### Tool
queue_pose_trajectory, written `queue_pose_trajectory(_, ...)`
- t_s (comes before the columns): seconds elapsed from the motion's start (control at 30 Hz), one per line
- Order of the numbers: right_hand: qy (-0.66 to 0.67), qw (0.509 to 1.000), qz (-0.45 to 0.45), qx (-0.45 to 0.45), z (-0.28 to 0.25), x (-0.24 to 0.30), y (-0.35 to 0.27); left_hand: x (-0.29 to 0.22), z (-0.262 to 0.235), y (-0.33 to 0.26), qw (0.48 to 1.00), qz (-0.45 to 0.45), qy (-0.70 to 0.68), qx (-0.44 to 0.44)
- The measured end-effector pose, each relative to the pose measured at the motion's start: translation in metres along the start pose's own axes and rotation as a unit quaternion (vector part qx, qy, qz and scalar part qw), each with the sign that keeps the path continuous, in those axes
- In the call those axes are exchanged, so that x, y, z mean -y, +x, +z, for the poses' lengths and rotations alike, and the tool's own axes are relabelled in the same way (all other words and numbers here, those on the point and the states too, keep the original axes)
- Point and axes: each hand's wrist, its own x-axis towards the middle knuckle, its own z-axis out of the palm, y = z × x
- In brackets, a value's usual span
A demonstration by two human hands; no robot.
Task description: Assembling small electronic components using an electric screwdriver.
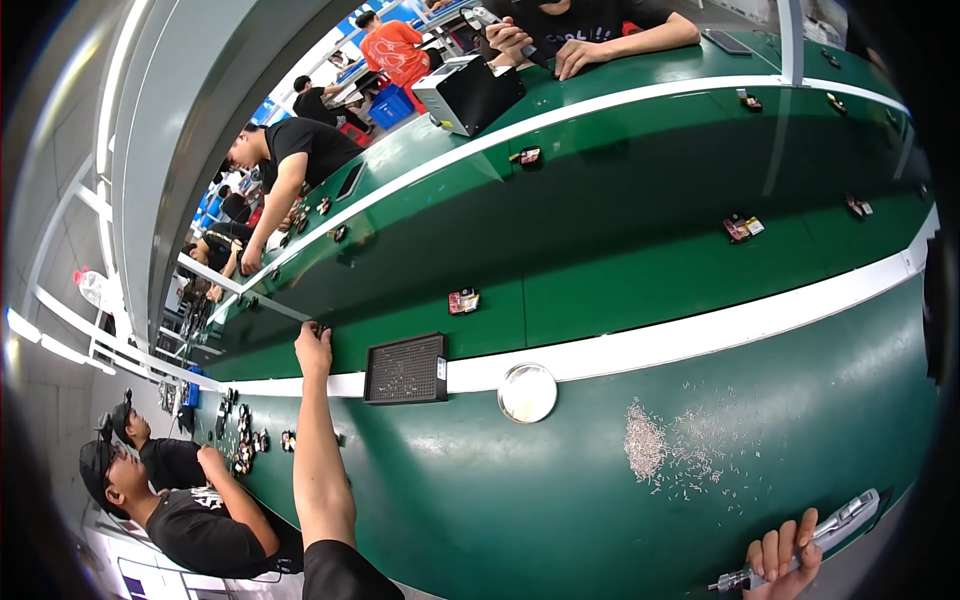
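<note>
At the lower right of the green bench (500,500), the right hand (783,560) has its fingers wrapped round a grey power screwdriver (850,513), bit end pointing left, casing end raised to the right. The left hand (313,352) is well apart from it, stretched out over the green belt (600,300), to the left of a black tray (405,368). A small dark thing (319,327) seems to show at its fingertips; cannot tell whether it is pinched or only touched.

Handling, judged by look: screwdriver stiff, probably fairly weighty, with a smooth casing that could slip; best held round the middle of the barrel, fingertips clear of the bit. The small metal pieces (645,445), perhaps screws, lie heaped and scattered on the bench; likely light, hard and quick to scatter, so pinch them singly. A round dish (527,392) sits to the right of the tray, by the white rail (680,325). One red-and-black part (463,301) lies on the belt beyond the tray
</note>
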Motion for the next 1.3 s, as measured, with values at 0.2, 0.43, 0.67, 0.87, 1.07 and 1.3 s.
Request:
queue_pose_trajectory(0.2,-0.005,1.0,0.009,0.017,-0.001,0.008,-0.007,-0.002,-0.043,-0.034,0.991,0.111,-0.073,0.009)
queue_pose_trajectory(0.43,-0.024,0.997,-0.076,0.017,-0.019,0.006,-0.012,-0.179,-0.146,-0.214,0.933,0.294,-0.159,0.136)
queue_pose_trajectory(0.67,-0.017,0.996,-0.006,0.086,-0.019,-0.005,0.003,-0.259,-0.166,-0.379,0.789,0.476,-0.264,0.285)
queue_pose_trajectory(0.87,-0.004,0.991,0.037,0.127,-0.033,0.005,-0.017,-0.292,-0.168,-0.429,0.788,0.417,-0.309,0.331)
queue_pose_trajectory(1.07,0.021,0.99,0.073,0.118,-0.035,-0.005,-0.048,-0.304,-0.167,-0.439,0.807,0.371,-0.32,0.33)
queue_pose_trajectory(1.3,-0.018,0.991,0.096,0.096,-0.025,-0.021,-0.072,-0.314,-0.159,-0.458,0.818,0.448,-0.287,0.218)
